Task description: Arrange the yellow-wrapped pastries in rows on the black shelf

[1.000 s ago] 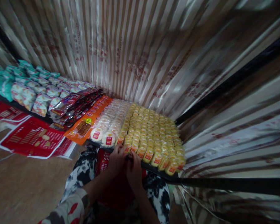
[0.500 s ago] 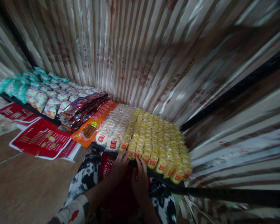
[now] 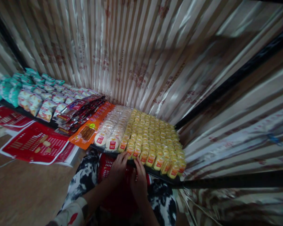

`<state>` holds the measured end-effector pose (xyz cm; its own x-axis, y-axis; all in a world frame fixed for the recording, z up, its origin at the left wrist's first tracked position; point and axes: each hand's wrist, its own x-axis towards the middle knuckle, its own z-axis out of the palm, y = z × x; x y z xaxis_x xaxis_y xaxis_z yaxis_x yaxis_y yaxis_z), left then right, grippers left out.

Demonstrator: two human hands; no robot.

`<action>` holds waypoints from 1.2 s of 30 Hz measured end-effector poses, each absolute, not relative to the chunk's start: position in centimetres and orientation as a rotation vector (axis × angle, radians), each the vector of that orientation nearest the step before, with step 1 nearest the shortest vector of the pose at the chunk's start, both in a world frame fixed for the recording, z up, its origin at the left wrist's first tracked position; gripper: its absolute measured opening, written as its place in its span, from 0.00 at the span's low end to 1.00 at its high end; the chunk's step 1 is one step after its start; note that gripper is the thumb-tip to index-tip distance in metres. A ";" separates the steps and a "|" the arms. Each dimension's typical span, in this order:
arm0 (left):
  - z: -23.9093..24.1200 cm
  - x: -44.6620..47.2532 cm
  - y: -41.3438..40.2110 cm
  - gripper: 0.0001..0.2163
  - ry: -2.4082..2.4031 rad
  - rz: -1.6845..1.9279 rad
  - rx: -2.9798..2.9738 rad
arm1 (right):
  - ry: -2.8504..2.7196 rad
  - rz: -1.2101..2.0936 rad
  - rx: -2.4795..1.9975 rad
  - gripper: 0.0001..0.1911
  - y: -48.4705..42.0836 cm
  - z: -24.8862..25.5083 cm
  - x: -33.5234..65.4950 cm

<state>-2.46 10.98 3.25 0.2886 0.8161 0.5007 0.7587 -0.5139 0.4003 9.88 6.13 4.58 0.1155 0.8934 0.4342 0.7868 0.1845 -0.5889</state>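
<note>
My left hand (image 3: 118, 165) reaches to the shelf's front edge, its fingertips against the lower front of the wrapped yellow snack cakes (image 3: 153, 138). Beside it, my right hand (image 3: 139, 177) has its fingers stretched upward, the tips touching the front row of the same cakes. Neither hand has fingers wrapped round a pack; both look open, though the thumbs are partly hidden. The small yellow packs with red-and-white labels stand in tight rows on the black shelf (image 3: 155, 173). Just left of them stand rows of white round wrapped pastries (image 3: 112, 138).
An orange snack bag (image 3: 85, 131), stacked dark red packets (image 3: 80, 114), white bags (image 3: 47, 108) and green bags (image 3: 14, 94) fill the shelf leftward. Red printed sheets (image 3: 35, 146) hang below. A red basket (image 3: 106, 166) is between my knees. Striped sheeting (image 3: 122, 56) and dark posts (image 3: 226, 81) stand behind.
The view has shifted slightly, so the shelf goods appear further left. Both hands stay at the front row of yellow cakes, with little visible movement.
</note>
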 end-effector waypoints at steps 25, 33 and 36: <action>5.8 -4.9 10.0 0.26 1.351 0.867 2.380 | -1.545 0.068 -1.741 0.19 2.3 2.2 8.3; 6.8 -6.8 11.8 0.23 1.345 0.765 2.409 | -1.465 0.065 -1.790 0.17 -1.0 -1.4 5.7; 7.0 -7.9 10.6 0.21 1.333 0.757 2.391 | -1.387 0.077 -1.812 0.18 -2.0 -1.7 3.7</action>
